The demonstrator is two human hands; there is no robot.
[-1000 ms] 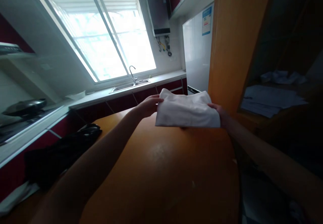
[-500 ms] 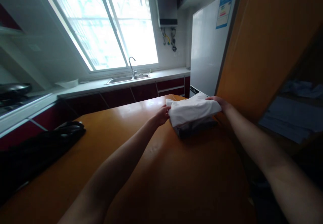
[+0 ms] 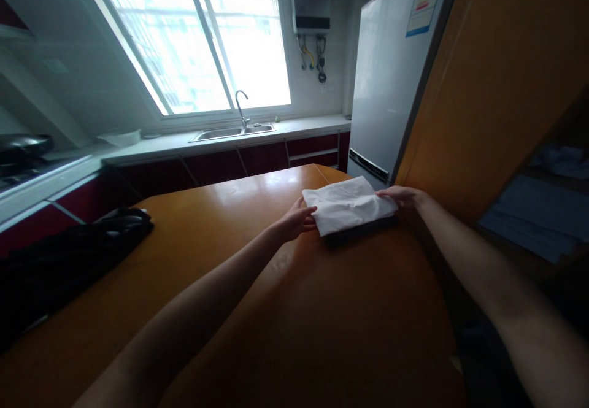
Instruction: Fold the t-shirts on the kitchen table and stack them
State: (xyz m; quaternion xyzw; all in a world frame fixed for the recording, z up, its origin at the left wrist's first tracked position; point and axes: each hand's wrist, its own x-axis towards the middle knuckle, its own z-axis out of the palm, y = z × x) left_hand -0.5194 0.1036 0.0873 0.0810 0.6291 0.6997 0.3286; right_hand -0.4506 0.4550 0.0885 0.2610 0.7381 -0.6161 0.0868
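A folded white cloth (image 3: pixel 347 204), perhaps a garment, lies flat on a dark folded cloth (image 3: pixel 361 231) near the right end of the wooden table. At its left edge is my left hand (image 3: pixel 297 219), the thumb over the top and the other fingers along the side of the pile. My right hand (image 3: pixel 399 196) grips the right edge, thumb on the white fabric and some fingers hidden. Only a dark strip of the lower cloth shows along the front.
A black heap of fabric (image 3: pixel 92 254) covers the left part of the wooden table (image 3: pixel 276 310). Beyond stand a counter with a sink (image 3: pixel 230 132) and a grey fridge (image 3: pixel 386 76). A wooden panel (image 3: pixel 488 70) rises close on the right, with stacked bluish cloths (image 3: pixel 534 224) below it.
The white cloth has come down from a raised, bulging shape and now lies flatter on the dark one. Both hands have lowered with it, and the left fingers have spread more.
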